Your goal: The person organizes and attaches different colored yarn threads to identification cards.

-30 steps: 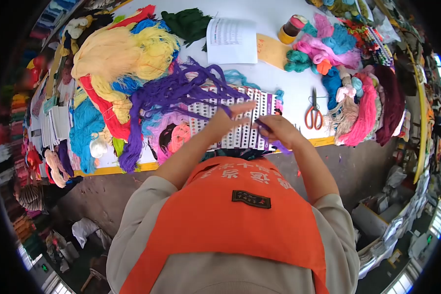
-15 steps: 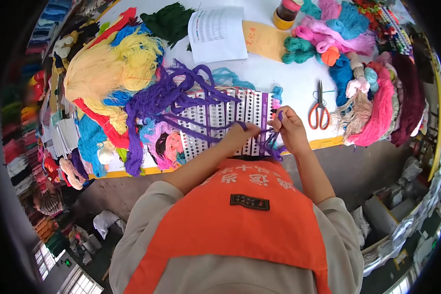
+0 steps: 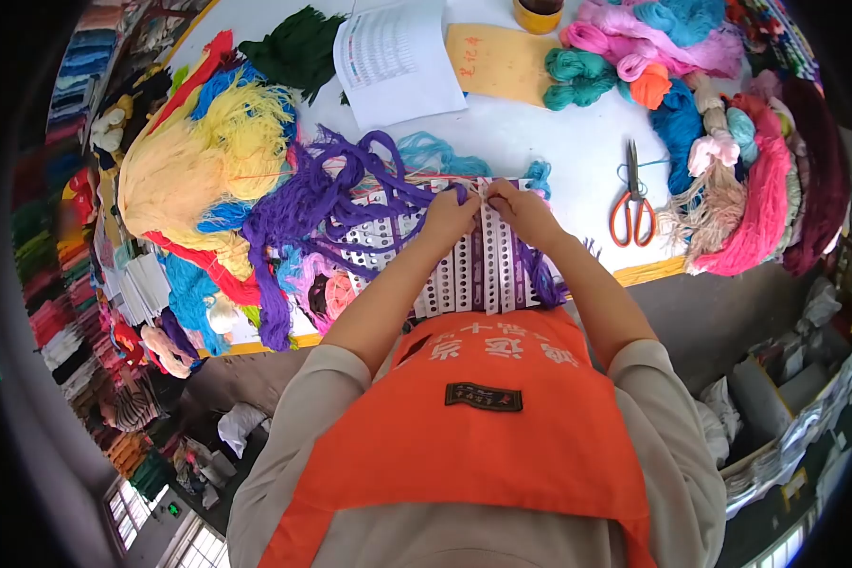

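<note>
Closest in, the person's orange vest [image 3: 464,426] fills the lower frame and covers the near edge of the white punched sample card with rows of holes [image 3: 464,256], so how far that card runs toward the body cannot be made out. The card lies flat on the white worktable [image 3: 568,142], some of its columns already filled with purple. Both forearms reach up over it and hide its middle. At the card's far edge the left hand [image 3: 448,213] and the right hand [image 3: 519,210] meet, fingertips pressed together, pinching a strand of the purple yarn bundle [image 3: 322,204]; the exact strand between the fingers is too small to see clearly. The bundle sprawls left of the card in loose loops, partly draped over it. Right of the hands lie orange-handled scissors [image 3: 634,204], well apart from the card. Left, a heap of pale yellow yarn [image 3: 199,156]. Farther off, a white printed sheet [image 3: 393,62] beside a tan paper envelope [image 3: 502,62], and pink and teal skeins, cut off at the top edge.
</note>
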